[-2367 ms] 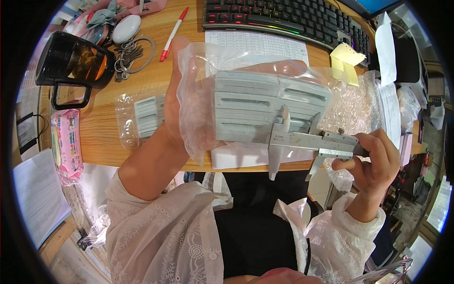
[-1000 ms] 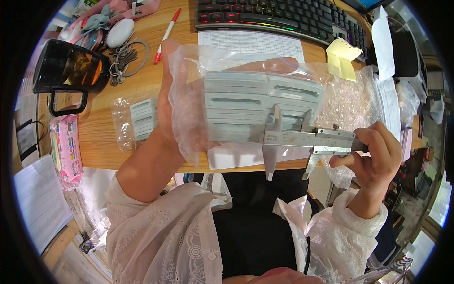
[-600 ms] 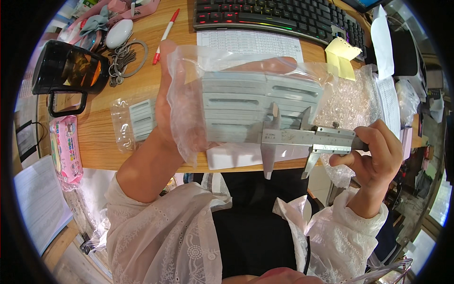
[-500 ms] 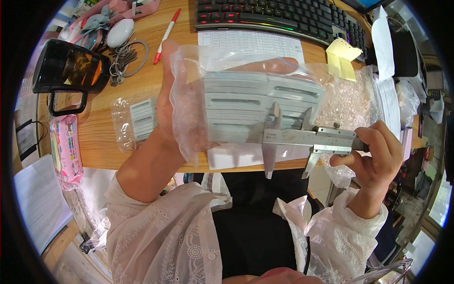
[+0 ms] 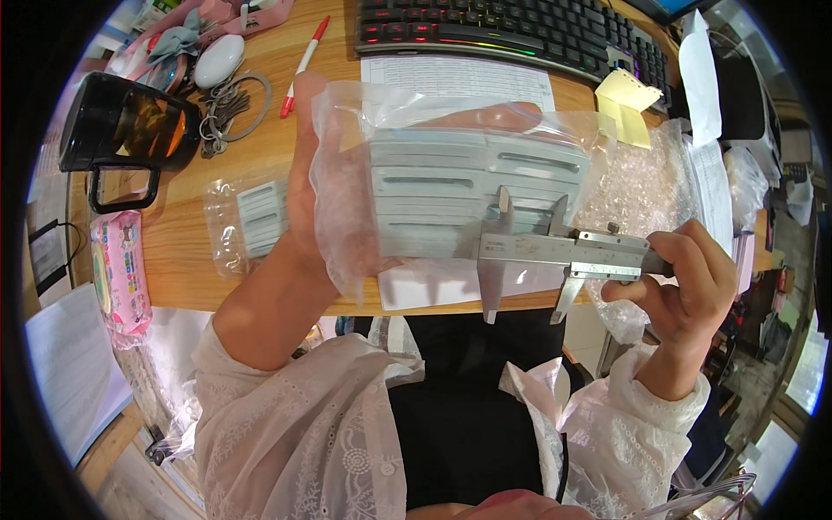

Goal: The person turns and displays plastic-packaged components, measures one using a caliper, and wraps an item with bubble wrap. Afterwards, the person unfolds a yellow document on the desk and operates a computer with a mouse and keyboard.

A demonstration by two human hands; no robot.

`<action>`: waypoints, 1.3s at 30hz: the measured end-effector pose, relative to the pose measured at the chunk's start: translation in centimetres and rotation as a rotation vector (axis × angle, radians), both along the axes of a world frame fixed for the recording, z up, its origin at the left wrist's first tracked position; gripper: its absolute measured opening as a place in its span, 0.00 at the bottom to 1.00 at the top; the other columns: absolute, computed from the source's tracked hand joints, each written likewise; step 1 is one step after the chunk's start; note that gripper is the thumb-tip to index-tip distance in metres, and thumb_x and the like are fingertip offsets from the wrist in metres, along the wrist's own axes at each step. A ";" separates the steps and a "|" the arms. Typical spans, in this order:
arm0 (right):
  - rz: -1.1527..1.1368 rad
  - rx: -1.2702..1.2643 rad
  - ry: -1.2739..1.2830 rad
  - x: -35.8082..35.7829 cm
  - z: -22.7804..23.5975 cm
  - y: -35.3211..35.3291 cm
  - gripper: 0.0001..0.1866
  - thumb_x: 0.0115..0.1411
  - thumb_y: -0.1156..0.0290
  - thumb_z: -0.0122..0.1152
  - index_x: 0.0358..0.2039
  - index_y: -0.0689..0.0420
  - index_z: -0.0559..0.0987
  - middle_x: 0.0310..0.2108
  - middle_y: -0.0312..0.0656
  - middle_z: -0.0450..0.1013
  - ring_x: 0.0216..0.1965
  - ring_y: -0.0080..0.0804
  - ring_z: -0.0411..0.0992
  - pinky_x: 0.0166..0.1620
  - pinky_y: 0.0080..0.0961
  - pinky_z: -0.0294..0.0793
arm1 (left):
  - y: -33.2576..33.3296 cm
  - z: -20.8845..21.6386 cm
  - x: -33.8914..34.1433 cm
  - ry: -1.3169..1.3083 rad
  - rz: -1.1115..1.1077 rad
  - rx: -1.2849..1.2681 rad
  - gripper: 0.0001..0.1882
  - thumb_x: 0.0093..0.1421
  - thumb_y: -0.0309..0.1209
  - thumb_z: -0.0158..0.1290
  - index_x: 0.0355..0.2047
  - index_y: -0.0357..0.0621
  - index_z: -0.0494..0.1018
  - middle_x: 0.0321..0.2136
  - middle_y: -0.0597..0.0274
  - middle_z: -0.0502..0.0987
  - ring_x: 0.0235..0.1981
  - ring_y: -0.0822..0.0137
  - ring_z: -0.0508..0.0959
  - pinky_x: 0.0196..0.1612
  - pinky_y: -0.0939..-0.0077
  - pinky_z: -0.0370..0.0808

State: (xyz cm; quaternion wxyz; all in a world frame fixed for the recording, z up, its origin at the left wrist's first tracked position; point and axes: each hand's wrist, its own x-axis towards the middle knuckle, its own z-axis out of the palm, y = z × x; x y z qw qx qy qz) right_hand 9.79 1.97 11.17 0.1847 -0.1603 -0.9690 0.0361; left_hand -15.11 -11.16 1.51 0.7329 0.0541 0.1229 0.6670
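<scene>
My left hand [image 5: 309, 199] holds a clear plastic bag [image 5: 340, 186] from its left end, fingers wrapped behind and along its far edge. Inside the bag lie pale grey slotted plates [image 5: 433, 186], side by side. In my right hand [image 5: 689, 273] is a metal vernier caliper [image 5: 568, 251], gripped by the right end of its beam. Its jaws stand apart, and the upper pair overlaps the near right part of the plates; whether they touch the bag I cannot tell. Beside my left wrist, a smaller clear bag with a similar grey plate [image 5: 260, 217] lies on the desk.
A backlit black keyboard [image 5: 485, 30] and a printed sheet [image 5: 459, 78] lie beyond the bag. Bubble wrap [image 5: 641, 186] and a yellow sticky note [image 5: 626, 104] are at right. On the left stand a dark mug [image 5: 130, 126], keys [image 5: 224, 113], a red-white pen [image 5: 305, 65] and a pink wipes pack [image 5: 121, 273].
The caliper and the bag have shifted very slightly up and to the left. Both hands keep their holds, and the jaw gap looks the same.
</scene>
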 end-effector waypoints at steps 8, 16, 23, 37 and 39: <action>0.023 -0.022 0.003 0.1 0.0 0.3 0.27 0.32 0.49 0.72 0.21 0.60 0.74 0.14 0.34 0.62 0.13 0.24 0.61 0.16 0.20 0.56 | -0.2 -0.1 0.0 -0.016 -0.020 0.018 0.58 0.53 0.75 0.29 0.65 0.32 0.46 0.63 0.37 0.54 0.63 0.44 0.59 0.61 0.50 0.61; -0.035 -0.040 -0.033 0.5 -0.1 0.2 0.33 0.29 0.44 0.69 0.22 0.63 0.72 0.15 0.35 0.61 0.16 0.24 0.61 0.19 0.20 0.56 | 0.0 -0.1 0.2 -0.027 -0.035 0.036 0.59 0.52 0.75 0.29 0.65 0.31 0.45 0.62 0.36 0.54 0.63 0.43 0.59 0.61 0.49 0.61; -0.040 -0.030 -0.022 0.3 -0.1 0.1 0.33 0.28 0.44 0.68 0.22 0.62 0.72 0.15 0.35 0.61 0.16 0.24 0.61 0.19 0.20 0.57 | 0.0 -0.2 -0.3 -0.038 -0.045 0.053 0.60 0.52 0.75 0.29 0.64 0.29 0.45 0.62 0.35 0.54 0.63 0.43 0.59 0.61 0.48 0.61; -0.022 -0.026 -0.010 0.1 0.1 0.2 0.29 0.30 0.48 0.71 0.21 0.61 0.72 0.14 0.34 0.60 0.14 0.23 0.60 0.18 0.20 0.55 | 0.3 -0.2 -0.3 -0.055 -0.062 0.084 0.61 0.51 0.75 0.29 0.64 0.27 0.44 0.62 0.33 0.54 0.63 0.41 0.58 0.61 0.47 0.62; 0.013 -0.034 0.020 -0.2 -0.1 0.3 0.26 0.33 0.51 0.74 0.20 0.60 0.73 0.14 0.33 0.59 0.13 0.22 0.59 0.17 0.19 0.55 | 0.4 0.1 0.1 -0.047 -0.050 0.090 0.61 0.51 0.76 0.29 0.64 0.27 0.44 0.62 0.33 0.54 0.63 0.41 0.58 0.60 0.47 0.62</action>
